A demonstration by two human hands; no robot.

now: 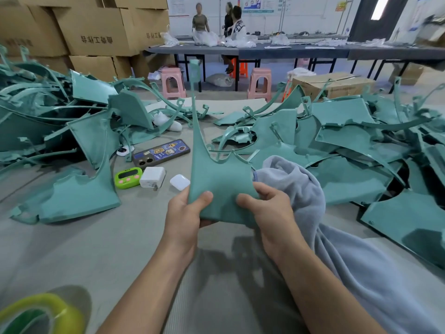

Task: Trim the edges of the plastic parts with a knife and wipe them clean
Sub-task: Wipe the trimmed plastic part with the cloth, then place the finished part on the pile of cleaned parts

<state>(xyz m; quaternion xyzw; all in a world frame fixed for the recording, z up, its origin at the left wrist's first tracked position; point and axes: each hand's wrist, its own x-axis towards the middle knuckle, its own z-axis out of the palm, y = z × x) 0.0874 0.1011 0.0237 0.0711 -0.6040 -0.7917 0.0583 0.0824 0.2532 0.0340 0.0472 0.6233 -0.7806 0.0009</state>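
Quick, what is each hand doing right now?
Left hand: closed on the green plastic part, lower left edge, thumb on top.
Right hand: closed on the same part's lower right edge, beside the grey cloth.

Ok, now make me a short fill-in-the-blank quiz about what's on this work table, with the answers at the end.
The teal plastic part is gripped by ____ hands, the left hand and the right hand. The grey cloth is bunched beside the ____ hand. The small timer next to the white charger is ____. The phone lies with its ____ facing up.
Missing words: two; right; green; back.
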